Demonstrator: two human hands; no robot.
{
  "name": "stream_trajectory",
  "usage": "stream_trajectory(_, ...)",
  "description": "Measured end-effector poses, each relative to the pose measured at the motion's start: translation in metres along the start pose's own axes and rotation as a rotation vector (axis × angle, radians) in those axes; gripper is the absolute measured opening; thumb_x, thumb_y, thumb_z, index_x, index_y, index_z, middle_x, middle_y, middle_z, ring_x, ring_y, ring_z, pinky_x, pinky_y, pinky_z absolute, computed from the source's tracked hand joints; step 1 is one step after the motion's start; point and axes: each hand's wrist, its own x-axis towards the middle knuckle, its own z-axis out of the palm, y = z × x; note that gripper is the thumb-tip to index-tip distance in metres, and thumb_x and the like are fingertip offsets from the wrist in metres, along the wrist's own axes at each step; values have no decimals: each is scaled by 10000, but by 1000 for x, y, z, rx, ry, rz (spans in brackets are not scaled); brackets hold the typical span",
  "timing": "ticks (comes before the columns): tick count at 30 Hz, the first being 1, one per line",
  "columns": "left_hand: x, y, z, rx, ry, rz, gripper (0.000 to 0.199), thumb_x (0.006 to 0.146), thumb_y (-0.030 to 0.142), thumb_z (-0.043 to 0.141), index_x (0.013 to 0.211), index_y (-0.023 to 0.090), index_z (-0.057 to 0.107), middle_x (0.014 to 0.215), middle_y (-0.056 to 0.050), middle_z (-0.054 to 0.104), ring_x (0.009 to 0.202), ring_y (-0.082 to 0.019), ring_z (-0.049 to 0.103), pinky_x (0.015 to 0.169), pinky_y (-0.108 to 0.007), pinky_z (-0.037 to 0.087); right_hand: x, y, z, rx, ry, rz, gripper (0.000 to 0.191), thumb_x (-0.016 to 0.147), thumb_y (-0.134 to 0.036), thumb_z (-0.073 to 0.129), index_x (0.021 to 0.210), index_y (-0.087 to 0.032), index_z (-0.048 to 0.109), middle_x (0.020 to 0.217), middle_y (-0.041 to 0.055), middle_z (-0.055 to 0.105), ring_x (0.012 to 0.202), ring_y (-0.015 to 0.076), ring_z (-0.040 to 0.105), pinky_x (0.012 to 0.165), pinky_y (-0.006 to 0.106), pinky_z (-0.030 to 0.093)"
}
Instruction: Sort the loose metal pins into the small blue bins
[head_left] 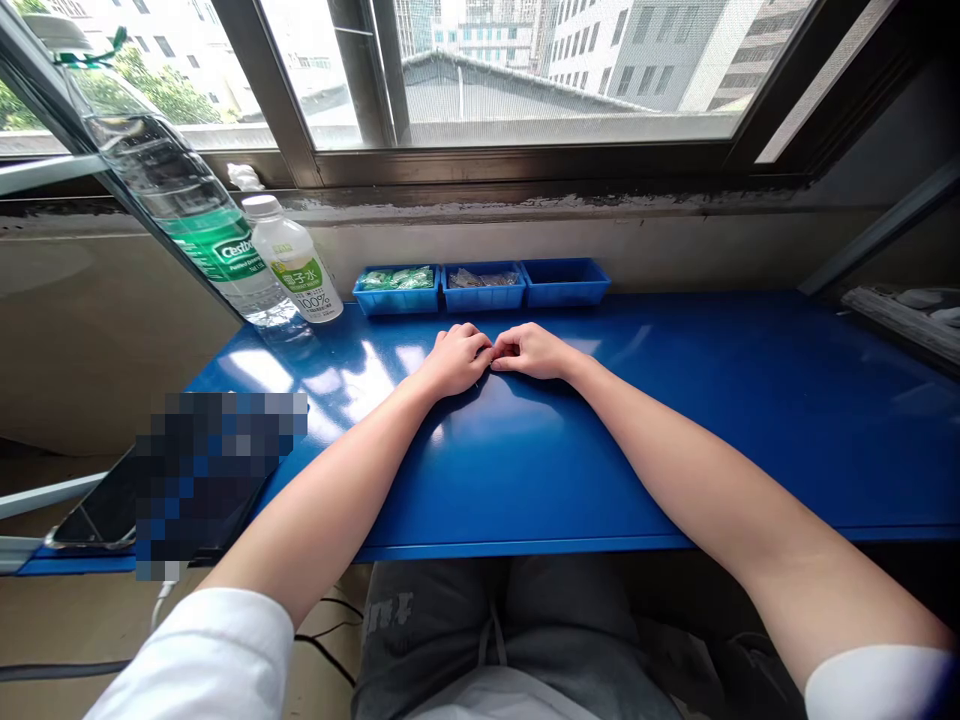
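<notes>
My left hand (459,358) and my right hand (531,352) meet over the middle of the blue table (525,470), fingertips touching or nearly so. The fingers of both are curled and pinched around something too small to make out; a hint of red shows between them. Just behind the hands stand three blue bins in a row. Green-and-white packets (397,279) fill the left bin (397,302), greyish packets (484,279) lie in the middle bin (484,298), and the right bin (567,292) shows nothing inside.
A large water bottle (214,235) and a smaller coconut-water bottle (296,265) stand at the back left. At the left edge lie a phone (97,510) and a dark, pixelated object (217,460). A window frame (480,165) runs behind the table.
</notes>
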Motion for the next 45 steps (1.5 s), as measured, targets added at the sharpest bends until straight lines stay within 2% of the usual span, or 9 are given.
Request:
stream_trajectory(7,-1,0,-1,-46,33,37,401,949,417,331,913,204,669,1033,-69,615,991,-238,535,881,-423,370,1,2,-1,92,8,12,252,766,-373,603,811,-136,673,761,37,662,674,136,552,619,251,398)
stream_trajectory(15,1,-2,0,-77,133,77,326,952,340,365,900,199,655,1015,-57,650,986,-208,565,850,-370,368,3,7,4,194,163,34,290,810,-425,557,790,-143,621,657,17,605,594,119,508,572,244,388)
stream_trajectory(24,1,-1,-1,-77,244,56,285,932,317,433,828,197,669,1002,-47,671,967,-191,592,842,-356,366,4,8,3,85,368,43,400,768,-542,595,643,-165,557,583,0,537,555,112,440,539,257,338)
stream_trajectory(29,2,2,-3,-55,395,10,260,924,304,449,827,190,662,957,-49,681,945,-191,600,835,-349,378,4,5,3,189,413,-10,278,785,-441,603,750,-164,607,633,11,586,563,121,490,551,261,397)
stream_trajectory(32,3,1,-3,-52,434,-9,262,926,300,439,833,189,657,948,-55,680,945,-193,602,835,-343,388,4,4,3,247,397,-52,228,784,-387,608,803,-162,640,705,35,649,593,138,556,576,272,449)
stream_trajectory(35,3,0,-2,-61,440,-11,264,927,302,435,827,189,651,932,-53,679,939,-191,603,834,-337,393,3,3,3,203,427,-64,230,782,-381,615,805,-162,679,732,47,687,594,148,581,582,280,466)
stream_trajectory(39,2,2,-3,-74,432,-4,246,921,307,441,847,193,646,939,-50,676,944,-192,599,845,-334,401,4,5,-2,60,554,-54,229,782,-375,622,799,-163,708,720,53,698,606,162,594,616,291,469)
stream_trajectory(45,0,5,-5,-111,302,-33,241,890,319,472,992,190,648,1063,-76,660,1031,-217,590,895,-338,442,8,28,-19,8,843,171,290,836,-405,542,872,-157,689,796,82,699,693,202,639,673,320,492)
